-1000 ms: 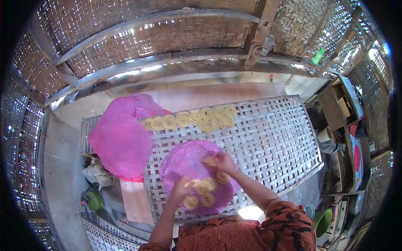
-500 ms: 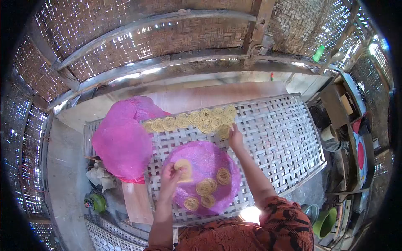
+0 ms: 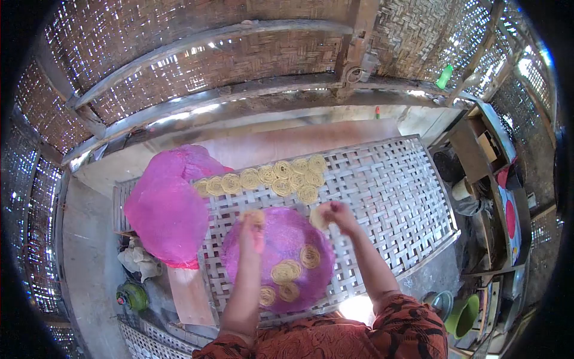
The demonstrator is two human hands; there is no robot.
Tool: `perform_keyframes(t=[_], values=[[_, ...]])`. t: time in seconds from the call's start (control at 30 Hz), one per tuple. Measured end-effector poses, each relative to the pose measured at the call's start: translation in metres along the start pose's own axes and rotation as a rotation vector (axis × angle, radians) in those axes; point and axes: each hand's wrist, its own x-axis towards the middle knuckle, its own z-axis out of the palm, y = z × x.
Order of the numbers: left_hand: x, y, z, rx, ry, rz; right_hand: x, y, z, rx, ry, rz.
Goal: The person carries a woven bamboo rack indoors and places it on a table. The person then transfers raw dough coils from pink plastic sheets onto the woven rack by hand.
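Note:
My left hand [image 3: 252, 236], smeared by motion, is over the far left side of the round pink tray [image 3: 239, 269] and is closed on a pale yellow noodle nest [image 3: 254, 216]. At the tray's far right edge, my right hand [image 3: 336, 215] pinches another noodle nest [image 3: 317, 219], tilted and blurred. Several coiled nests [image 3: 310, 256] lie in the tray, some overlapping. Beyond it, a row of nests [image 3: 249, 178] runs along the far edge of the woven bamboo rack [image 3: 382, 197], widening into a cluster [image 3: 297, 179] at its right end.
A heap of pink sheeting [image 3: 164, 209] covers the rack's left end. A wooden board [image 3: 299, 137] lies behind the rack. To the right stand a wooden cabinet [image 3: 472, 155] and a green basin [image 3: 463, 317]. A green round container [image 3: 133, 297] sits on the floor at left.
My right hand has drawn back from the nest at the cluster's near end and now holds another nest nearer the tray. My left hand has moved away from me with its nest.

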Motion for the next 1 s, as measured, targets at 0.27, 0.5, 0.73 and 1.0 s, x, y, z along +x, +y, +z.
perform_keyframes(t=[0.27, 0.5, 0.73, 1.0], values=[[-0.002, -0.021, 0.002, 0.219, -0.071, 0.105, 0.098, 0.075, -0.048, -0.108, 0.325, -0.092], [-0.015, -0.09, 0.036, 0.278, -0.271, -0.239, 0.021, -0.017, 0.019, -0.058, 0.041, 0.043], [-0.034, -0.078, 0.038, 0.653, -0.115, -0.125, 0.086, 0.017, -0.049, 0.064, 0.213, -0.116], [-0.091, -0.027, -0.03, 1.71, -0.407, -0.036, 0.134, 0.041, -0.074, -0.744, 0.451, -0.104]])
